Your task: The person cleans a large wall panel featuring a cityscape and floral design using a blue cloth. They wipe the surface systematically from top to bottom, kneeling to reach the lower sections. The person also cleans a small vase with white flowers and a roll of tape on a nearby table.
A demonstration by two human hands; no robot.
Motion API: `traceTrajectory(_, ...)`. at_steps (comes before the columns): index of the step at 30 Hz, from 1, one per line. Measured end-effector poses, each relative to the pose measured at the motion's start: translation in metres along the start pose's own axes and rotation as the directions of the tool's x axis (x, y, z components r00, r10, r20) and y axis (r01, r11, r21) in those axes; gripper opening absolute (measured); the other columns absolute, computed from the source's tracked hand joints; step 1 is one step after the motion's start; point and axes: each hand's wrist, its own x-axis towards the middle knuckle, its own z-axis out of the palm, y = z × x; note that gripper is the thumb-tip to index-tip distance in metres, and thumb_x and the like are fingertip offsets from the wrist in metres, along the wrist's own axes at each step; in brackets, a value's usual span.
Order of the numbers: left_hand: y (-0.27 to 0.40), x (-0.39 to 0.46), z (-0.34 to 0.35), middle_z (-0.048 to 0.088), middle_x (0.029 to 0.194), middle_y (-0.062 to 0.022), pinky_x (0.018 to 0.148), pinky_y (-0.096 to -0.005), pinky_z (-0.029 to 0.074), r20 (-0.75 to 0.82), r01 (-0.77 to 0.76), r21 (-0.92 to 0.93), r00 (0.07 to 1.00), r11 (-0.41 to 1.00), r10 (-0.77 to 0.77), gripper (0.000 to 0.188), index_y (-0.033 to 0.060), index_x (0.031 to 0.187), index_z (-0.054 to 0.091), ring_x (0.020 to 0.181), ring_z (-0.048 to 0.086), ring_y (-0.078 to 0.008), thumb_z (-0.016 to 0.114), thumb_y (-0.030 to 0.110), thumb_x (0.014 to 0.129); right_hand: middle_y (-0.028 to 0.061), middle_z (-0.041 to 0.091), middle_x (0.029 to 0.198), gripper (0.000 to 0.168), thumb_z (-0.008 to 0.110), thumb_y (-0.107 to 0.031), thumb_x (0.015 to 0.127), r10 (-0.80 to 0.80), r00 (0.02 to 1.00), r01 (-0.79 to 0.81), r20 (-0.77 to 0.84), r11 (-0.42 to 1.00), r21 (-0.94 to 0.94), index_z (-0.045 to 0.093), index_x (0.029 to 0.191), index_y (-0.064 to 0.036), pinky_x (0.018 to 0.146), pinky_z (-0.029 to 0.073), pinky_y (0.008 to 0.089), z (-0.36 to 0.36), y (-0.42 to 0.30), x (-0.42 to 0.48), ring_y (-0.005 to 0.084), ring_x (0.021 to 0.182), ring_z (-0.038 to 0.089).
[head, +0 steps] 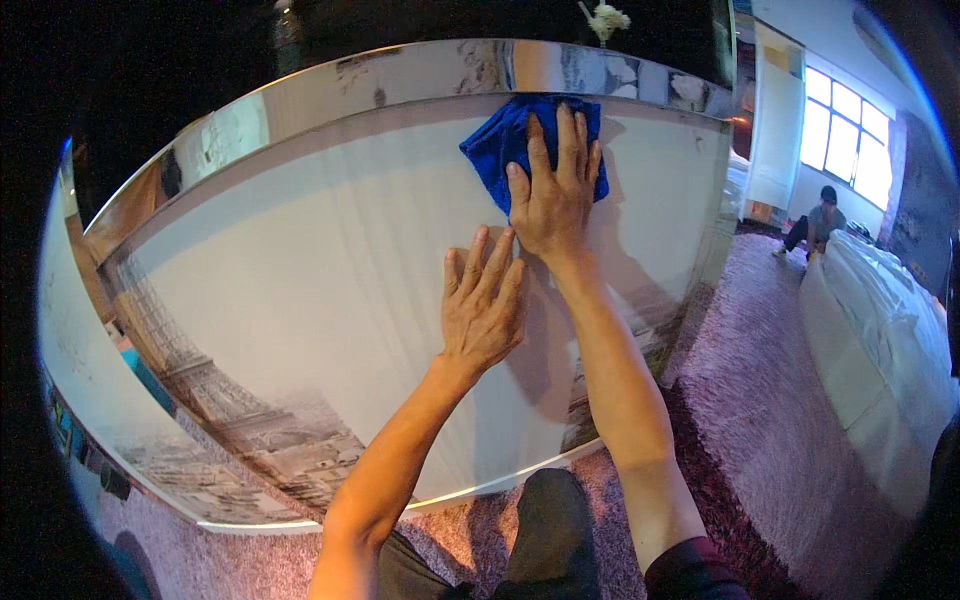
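A blue cloth [491, 150] lies flat against a large pale panel [300, 247], close under its mirrored top band [420, 75]. My right hand [556, 180] presses on the cloth with its fingers spread, and the cloth shows on both sides of the hand. Lower and to the left, my left hand [484, 304] rests on or just over the panel with fingers apart and nothing in it. A printed tower and city scene runs along the panel's lower left. Both arms cast shadows on the panel.
Purple shaggy carpet [750, 337] covers the floor. A white-covered piece of furniture [877, 322] stands at the right, with a crouching person [825, 217] behind it near a window [846, 127]. A white flower [606, 21] stands above the band.
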Motion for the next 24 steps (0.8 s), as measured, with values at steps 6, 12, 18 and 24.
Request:
traceTrajectory(6,0.029,0.029,0.026,0.039,0.158,-0.0129,0.119,-0.0628,0.015,-0.01,-0.07,0.009,0.998,0.998,0.07,0.048,0.0084,0.127,0.058,0.151,0.026,-0.0362,0.065,0.009,0.079,0.0255,0.031,0.156,0.056,0.052,-0.035,0.098,0.069,0.997,-0.07,-0.021,0.996,-0.056,0.049,0.145,-0.004,0.117,0.018,0.063,-0.011,0.066,-0.005,0.0448,0.145,0.028)
traceTrajectory(12,0.051,0.045,0.047,0.039,0.158,-0.0126,0.119,-0.0624,0.015,0.002,-0.118,0.006,0.993,0.993,0.118,0.041,0.0096,0.123,0.06,0.151,0.026,-0.0353,0.065,0.011,0.082,0.0249,0.031,0.157,0.053,0.047,-0.035,0.101,0.157,0.984,-0.164,-0.082,0.983,-0.086,0.051,0.142,-0.001,0.118,0.017,0.0613,-0.024,0.135,-0.007,0.0428,0.147,0.026)
traceTrajectory(18,0.065,0.052,0.057,0.039,0.157,-0.013,0.119,-0.0621,0.016,0.022,-0.136,-0.053,0.99,0.989,0.137,0.041,0.0087,0.122,0.061,0.15,0.027,-0.0355,0.067,0.01,0.081,0.0316,0.034,0.153,0.057,0.045,-0.037,0.102,0.151,0.983,-0.174,-0.109,0.954,-0.244,0.05,0.141,0.004,0.118,0.02,0.0596,-0.027,0.202,-0.009,0.046,0.145,0.03)
traceTrajectory(24,0.072,0.049,0.071,0.04,0.157,-0.0153,0.119,-0.0614,0.017,0.061,-0.162,-0.066,0.984,0.985,0.166,0.044,0.0075,0.122,0.061,0.149,0.029,-0.0359,0.068,0.009,0.079,0.0341,0.031,0.154,0.058,0.042,-0.036,0.104,0.293,0.949,-0.31,-0.117,0.934,-0.177,0.046,0.141,0.008,0.117,0.023,0.0581,-0.034,0.245,-0.007,0.0486,0.143,0.03)
